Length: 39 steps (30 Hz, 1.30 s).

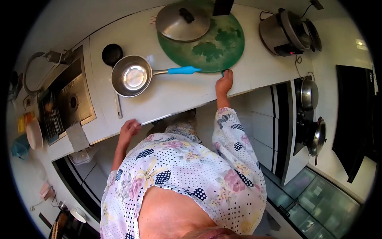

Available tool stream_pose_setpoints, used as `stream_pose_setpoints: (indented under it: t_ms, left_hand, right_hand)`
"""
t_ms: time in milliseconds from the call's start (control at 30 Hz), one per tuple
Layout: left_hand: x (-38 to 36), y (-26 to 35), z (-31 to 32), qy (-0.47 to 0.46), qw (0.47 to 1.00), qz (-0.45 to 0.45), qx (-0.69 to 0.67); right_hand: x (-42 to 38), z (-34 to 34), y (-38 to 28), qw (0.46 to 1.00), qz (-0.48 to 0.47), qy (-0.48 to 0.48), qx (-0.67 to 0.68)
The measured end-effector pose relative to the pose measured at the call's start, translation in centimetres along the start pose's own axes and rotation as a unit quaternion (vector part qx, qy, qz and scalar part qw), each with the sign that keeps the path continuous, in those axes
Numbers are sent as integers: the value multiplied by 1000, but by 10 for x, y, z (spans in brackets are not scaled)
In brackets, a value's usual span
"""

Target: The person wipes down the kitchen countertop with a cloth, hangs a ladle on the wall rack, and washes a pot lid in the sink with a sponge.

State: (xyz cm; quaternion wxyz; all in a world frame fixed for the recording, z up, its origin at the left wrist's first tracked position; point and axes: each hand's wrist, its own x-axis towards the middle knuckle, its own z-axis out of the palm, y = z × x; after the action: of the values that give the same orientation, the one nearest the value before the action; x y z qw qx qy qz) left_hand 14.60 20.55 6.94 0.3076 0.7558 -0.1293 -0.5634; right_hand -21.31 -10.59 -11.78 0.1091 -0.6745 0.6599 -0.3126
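Note:
A steel saucepan (pixel 132 75) with a bright blue handle sits upright on the white counter (pixel 171 95), its inside showing bare metal. My right hand (pixel 225 83) is at the lower edge of a round green board (pixel 223 44). Its fingers are closed, and a small teal bit shows at the fingertips; what it belongs to is hidden. Near the counter's front edge, below the saucepan, my left hand (pixel 130 128) hangs with loosely bent fingers and nothing visible in it. A domed steel lid (pixel 183 22) with a black knob lies on the green board.
Left of the saucepan is a black ladle (pixel 112 54), its handle partly under the pan. A sink (pixel 75 95) is at the left, with a grey cloth (pixel 77 137) over the edge. A cooker (pixel 278 32) stands back right; pans (pixel 309 95) rest on the stove.

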Motion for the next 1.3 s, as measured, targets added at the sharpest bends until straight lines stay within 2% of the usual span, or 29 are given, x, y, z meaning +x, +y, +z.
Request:
stream_pose_setpoints:
  t_ms: [33,67,167,200,233,300,400,467,500,567,600,633,667,700,733,767,800,900,1000,1100,1200,1233,1300]
  left_hand:
    - [-1,11,4,7,999,-9,-33]
    - [-1,23,11,8,998,-19,-64]
    - [25,44,17,-19,986,-30,-165]
    - [31,48,21,-30,978,-32,-202]
    - [41,55,23,-35,970,-38,-236]
    - [57,71,25,-40,952,-46,-299]
    - [67,69,22,-34,944,-28,-327]
    - [79,65,18,-26,940,-26,-338]
    - [84,62,15,-23,940,-30,-340]
    - [83,58,13,-14,942,-13,-336]
    - [83,60,14,-8,943,4,-333]
    - [83,64,14,-3,944,25,-329]
    - [81,76,13,11,949,48,-312]
    - [76,82,17,23,952,64,-299]
    - [73,85,17,36,954,77,-287]
    - [77,84,13,46,956,83,-277]
    - [84,80,9,56,958,91,-267]
    - [85,94,7,82,962,101,-240]
    - [58,115,18,81,966,135,-205]
    - [46,124,31,54,979,156,-116]
    - [42,140,58,-12,983,151,-103]
    - [37,153,70,-31,985,136,-105]
    - [34,170,89,-66,978,188,-60]
  right_hand:
    - [-10,-2,-13,1000,9,-5,13]
    - [-26,-1,-14,998,-41,-3,54]
    - [-68,3,-45,990,-76,-58,102]
    - [-74,-5,-63,983,-40,-105,143]
    - [-78,-6,-72,979,-52,-131,144]
    - [-73,-13,-78,959,28,-178,220]
    - [-61,-18,-38,956,122,-106,247]
    - [-38,-22,-3,975,100,-32,194]
    - [-24,-28,5,981,93,-41,165]
    - [-8,-45,5,989,83,-57,110]
    - [-14,-29,12,991,86,-81,61]
    - [-26,-15,5,999,-17,-27,9]
    - [-53,-2,-33,997,-79,-1,26]
    - [-65,2,-52,994,-76,-24,73]
    - [-73,-10,-87,984,-22,-70,163]
    - [-83,-10,-97,977,-110,-83,162]
    - [-84,-17,-112,964,-87,-137,210]
    - [-65,-28,-122,932,-4,-158,326]
    - [-14,-54,-118,945,-45,-95,308]
    - [28,-66,-115,971,-31,-43,235]
    - [10,-36,-114,984,-143,-1,109]
    - [1,-27,-115,976,-167,-30,140]
    - [-27,-21,-121,952,-217,-88,197]
